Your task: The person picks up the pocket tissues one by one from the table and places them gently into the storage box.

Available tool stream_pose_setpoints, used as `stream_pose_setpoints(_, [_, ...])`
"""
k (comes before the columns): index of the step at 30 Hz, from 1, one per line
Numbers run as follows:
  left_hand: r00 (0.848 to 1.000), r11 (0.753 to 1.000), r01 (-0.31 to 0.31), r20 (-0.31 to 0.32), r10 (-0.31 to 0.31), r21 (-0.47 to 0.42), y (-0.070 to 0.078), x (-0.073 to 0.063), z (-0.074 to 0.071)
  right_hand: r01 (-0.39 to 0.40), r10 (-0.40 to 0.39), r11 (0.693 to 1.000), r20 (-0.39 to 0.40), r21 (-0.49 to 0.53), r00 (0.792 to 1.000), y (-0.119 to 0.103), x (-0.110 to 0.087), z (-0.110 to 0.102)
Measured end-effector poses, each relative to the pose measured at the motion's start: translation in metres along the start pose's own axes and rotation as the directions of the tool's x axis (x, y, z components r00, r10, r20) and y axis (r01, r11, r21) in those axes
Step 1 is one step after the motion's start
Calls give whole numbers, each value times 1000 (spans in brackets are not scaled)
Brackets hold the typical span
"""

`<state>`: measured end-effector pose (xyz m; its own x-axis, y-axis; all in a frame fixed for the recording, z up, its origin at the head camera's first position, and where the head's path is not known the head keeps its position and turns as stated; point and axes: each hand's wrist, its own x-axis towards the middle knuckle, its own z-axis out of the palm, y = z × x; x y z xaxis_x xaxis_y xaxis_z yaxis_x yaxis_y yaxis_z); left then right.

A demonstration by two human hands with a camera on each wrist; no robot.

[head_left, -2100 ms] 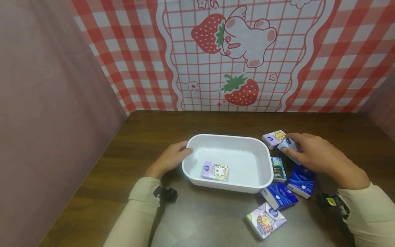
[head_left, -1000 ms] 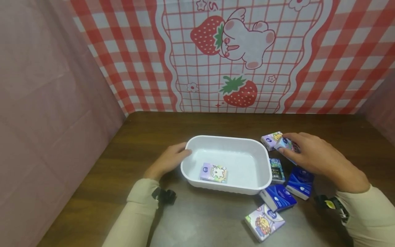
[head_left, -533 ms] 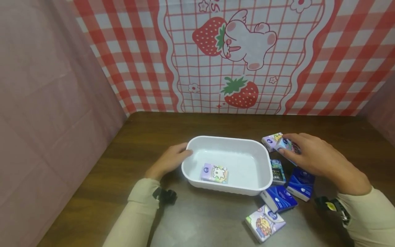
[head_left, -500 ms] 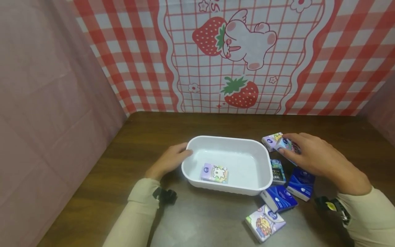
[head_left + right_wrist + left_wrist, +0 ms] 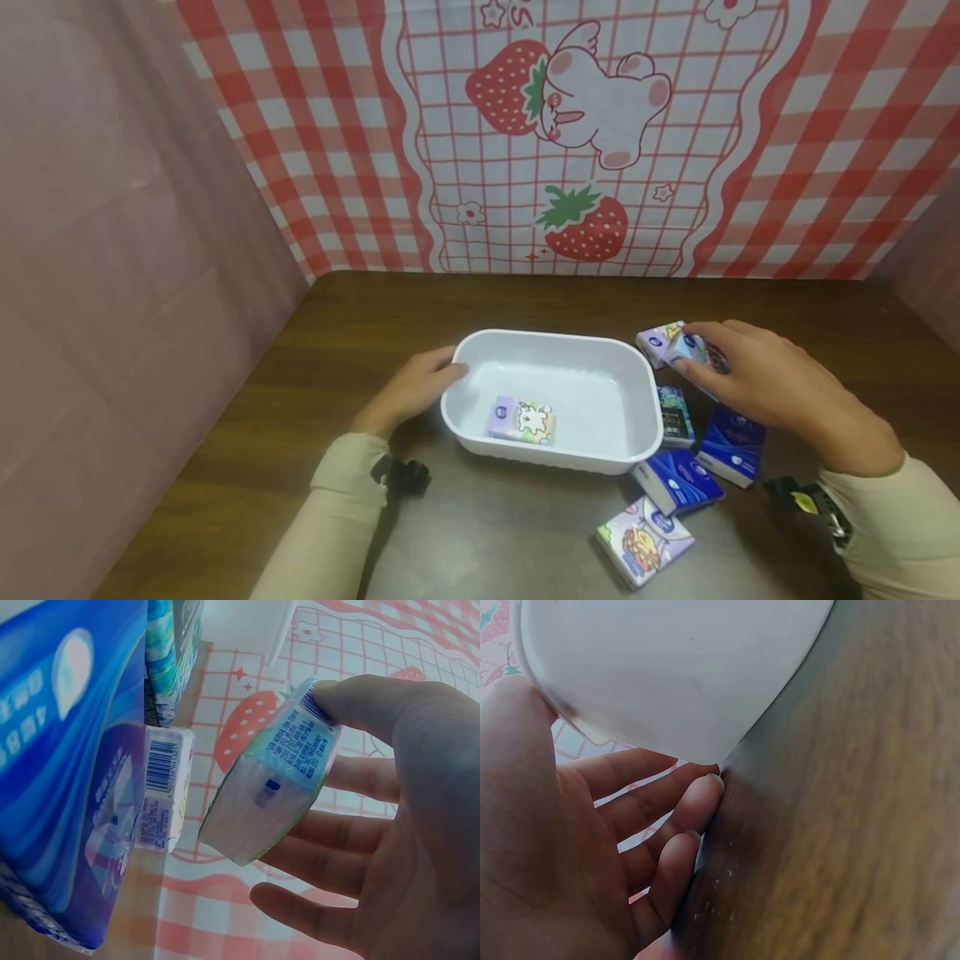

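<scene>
A white plastic tub (image 5: 551, 454) stands mid-table, with one purple tissue pack (image 5: 522, 419) lying in it. My left hand (image 5: 408, 387) grips its left end, thumb over the rim; the left wrist view has the fingers under the tub's outer wall (image 5: 667, 675). To the right of the tub, my right hand (image 5: 780, 379) pinches a light-blue tissue pack (image 5: 690, 348) between thumb and fingers. In the right wrist view this pack (image 5: 281, 757) is tilted and held off the table. Just behind it lies another purple pack (image 5: 655, 342), partly covered.
Beside the tub's right end lie a dark teal pack (image 5: 675, 417) and two blue packs (image 5: 678, 481), one against the tub. A lilac pack (image 5: 645, 542) lies nearest me, touching a blue one. A checked strawberry cloth (image 5: 585, 225) hangs behind the table (image 5: 480, 296).
The right hand's pack has shifted slightly left and now overlaps the purple pack behind it more. The left hand and the tub stay in place.
</scene>
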<state>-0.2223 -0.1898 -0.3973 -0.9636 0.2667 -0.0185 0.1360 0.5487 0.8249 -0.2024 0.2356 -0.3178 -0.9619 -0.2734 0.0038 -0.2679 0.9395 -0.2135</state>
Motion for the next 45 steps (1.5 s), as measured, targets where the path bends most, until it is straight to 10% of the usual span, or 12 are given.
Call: stream_pose_setpoints(45, [1000,1000,9,-2,-9,2,2,-1,0,74,-75,997,-43,-6,996,-28,-10,-9])
